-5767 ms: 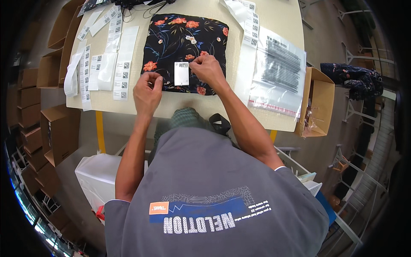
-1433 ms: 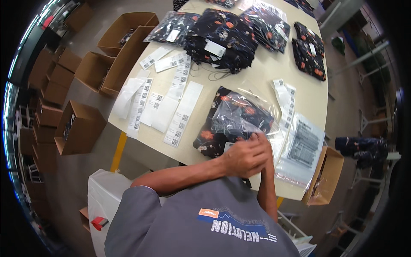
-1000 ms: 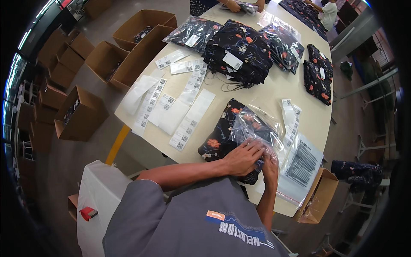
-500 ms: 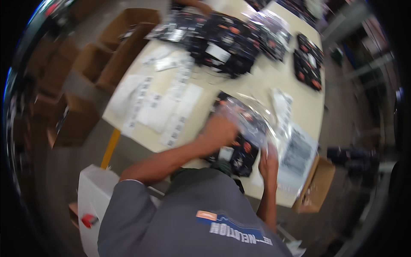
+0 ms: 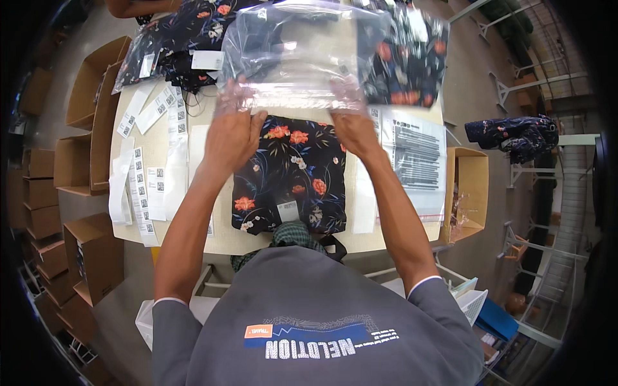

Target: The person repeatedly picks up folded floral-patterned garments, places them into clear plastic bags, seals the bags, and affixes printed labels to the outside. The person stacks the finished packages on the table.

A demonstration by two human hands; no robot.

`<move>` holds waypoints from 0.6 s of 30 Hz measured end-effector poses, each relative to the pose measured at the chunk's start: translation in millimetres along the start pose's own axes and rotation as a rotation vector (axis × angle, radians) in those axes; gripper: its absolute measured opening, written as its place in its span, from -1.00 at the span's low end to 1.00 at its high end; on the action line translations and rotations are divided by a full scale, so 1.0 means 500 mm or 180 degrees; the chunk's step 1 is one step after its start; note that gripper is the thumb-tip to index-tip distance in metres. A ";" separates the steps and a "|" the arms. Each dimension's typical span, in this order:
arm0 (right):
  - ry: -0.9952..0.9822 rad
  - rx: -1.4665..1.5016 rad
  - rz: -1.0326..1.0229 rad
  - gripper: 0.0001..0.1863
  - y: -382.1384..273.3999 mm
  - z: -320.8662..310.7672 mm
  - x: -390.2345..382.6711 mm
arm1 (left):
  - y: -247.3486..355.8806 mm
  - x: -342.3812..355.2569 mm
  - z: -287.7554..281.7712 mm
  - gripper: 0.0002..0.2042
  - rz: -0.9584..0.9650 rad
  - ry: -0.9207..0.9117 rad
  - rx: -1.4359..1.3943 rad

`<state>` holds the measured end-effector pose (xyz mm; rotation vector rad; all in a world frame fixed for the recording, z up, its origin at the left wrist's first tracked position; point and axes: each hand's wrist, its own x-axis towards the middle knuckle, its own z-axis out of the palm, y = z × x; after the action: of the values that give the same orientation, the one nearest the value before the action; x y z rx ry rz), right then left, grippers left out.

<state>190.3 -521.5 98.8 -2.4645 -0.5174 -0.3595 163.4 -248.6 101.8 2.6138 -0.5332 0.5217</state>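
Far left of frame: open cardboard boxes [image 5: 84,83] beside the bench [image 5: 225,241], more stacked lower left. Left part of bench: strips of barcode labels [image 5: 138,186] lying flat. Left hand [image 5: 232,132], upper centre-left: fingers closed on the lower left edge of a clear plastic bag [image 5: 302,55], bag held up above the bench, top centre of frame. Under the bag, centre: folded dark floral garment [image 5: 293,174] flat on the bench, small white tag near its lower edge. Right hand [image 5: 354,128], upper centre-right: pinching the bag's lower right edge. Right of it: stack of flat printed poly bags [image 5: 415,154] on the bench. Further right: open carton [image 5: 467,193] off the bench edge.
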 end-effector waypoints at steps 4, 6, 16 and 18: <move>-0.1041 -0.0060 0.0322 -0.42 0.115 0.132 -0.045 | -0.102 -0.062 0.171 -0.43 -0.0603 -0.0852 -0.0712; -0.1528 0.0245 0.0629 -0.35 0.130 0.136 -0.039 | -0.110 -0.060 0.174 -0.41 -0.0926 -0.1343 -0.1034; -0.1774 0.0331 -0.0030 -0.24 0.162 0.108 -0.081 | -0.088 -0.034 0.115 -0.36 -0.1409 -0.2707 -0.1483; -0.1949 0.0328 -0.0189 -0.18 0.168 0.101 -0.104 | -0.079 -0.070 0.122 -0.35 -0.0917 -0.2128 -0.1263</move>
<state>188.0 -569.0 -1.3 -2.4354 -0.8311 0.4098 167.6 -234.2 22.5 2.3658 -0.3867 -0.5211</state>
